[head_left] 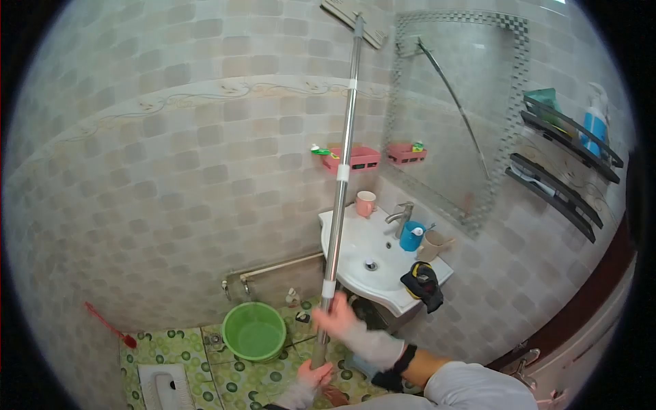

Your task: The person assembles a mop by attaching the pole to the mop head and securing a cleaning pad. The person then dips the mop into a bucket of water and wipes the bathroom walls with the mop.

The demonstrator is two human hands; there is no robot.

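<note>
A flat mop (346, 147) with a long silver pole stretches upward. Its flat head (372, 34) is raised to the tiled wall near the corner, beside the mirror. Low on the pole, my left hand (316, 374) is closed around the grey grip end. Just above it, my right hand (336, 318) is at the pole, slightly blurred, with its thumb raised and its fingers curled loosely about the shaft. The white washbasin (352, 256) lies behind and to the right of the pole.
A green basin (254, 331) stands on the floor near a squat toilet (164, 386) and a red brush (128, 340). The sink holds a pink mug (365, 203), blue cup (412, 236) and dark cloth-like item (424, 287). Pink rack (361, 158), mirror (444, 102) and black shelves (570, 147) are wall-mounted.
</note>
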